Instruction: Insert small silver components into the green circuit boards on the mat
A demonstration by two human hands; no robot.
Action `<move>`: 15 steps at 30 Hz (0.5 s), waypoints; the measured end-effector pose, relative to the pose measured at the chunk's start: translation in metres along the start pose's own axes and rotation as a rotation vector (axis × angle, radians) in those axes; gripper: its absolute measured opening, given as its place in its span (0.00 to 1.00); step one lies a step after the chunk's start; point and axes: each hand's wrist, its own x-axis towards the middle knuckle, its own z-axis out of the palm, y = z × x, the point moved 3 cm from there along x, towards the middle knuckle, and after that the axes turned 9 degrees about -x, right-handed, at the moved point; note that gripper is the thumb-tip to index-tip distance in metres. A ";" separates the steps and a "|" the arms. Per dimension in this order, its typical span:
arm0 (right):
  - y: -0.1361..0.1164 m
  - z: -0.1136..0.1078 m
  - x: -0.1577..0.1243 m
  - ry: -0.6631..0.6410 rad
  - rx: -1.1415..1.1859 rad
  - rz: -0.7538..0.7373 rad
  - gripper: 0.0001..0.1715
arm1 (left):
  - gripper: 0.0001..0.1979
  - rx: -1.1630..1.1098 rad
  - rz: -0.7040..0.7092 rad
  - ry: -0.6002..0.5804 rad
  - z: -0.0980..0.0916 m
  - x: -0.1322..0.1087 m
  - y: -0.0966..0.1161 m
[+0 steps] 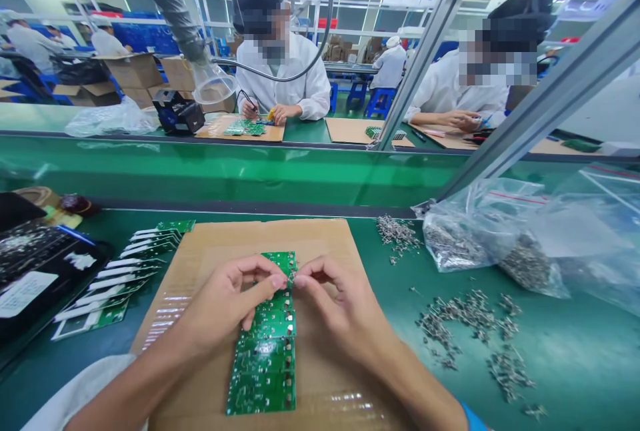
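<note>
A long green circuit board [263, 371] lies on a sheet of cardboard [330, 364] in front of me, with small parts along its right edge. Over the board's upper part is my left hand [245, 291], its thumb and index finger pinched together near the right edge. My right hand [333, 297] meets it from the other side, thumb and index finger also pinched. A tiny metal piece seems to sit between the fingertips, too small to make out. The fingers partly cover the board there.
Loose metal-leaded components [465, 317] are scattered on the green mat at right, with another small pile [397, 234] behind. Plastic bags [460, 237] hold more. Stacked boards [120, 271] and a black box [40, 277] stand left. Across a divider [300, 174], co-workers sit at benches.
</note>
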 end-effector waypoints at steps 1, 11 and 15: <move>0.001 0.003 0.000 -0.032 0.154 0.112 0.10 | 0.13 0.057 0.057 0.028 0.000 -0.001 0.001; 0.002 0.032 -0.015 -0.659 1.209 0.625 0.20 | 0.07 -0.023 0.299 -0.138 -0.001 -0.016 0.010; -0.004 0.018 -0.007 -0.478 0.857 0.391 0.18 | 0.07 0.075 0.399 -0.114 -0.001 -0.012 0.013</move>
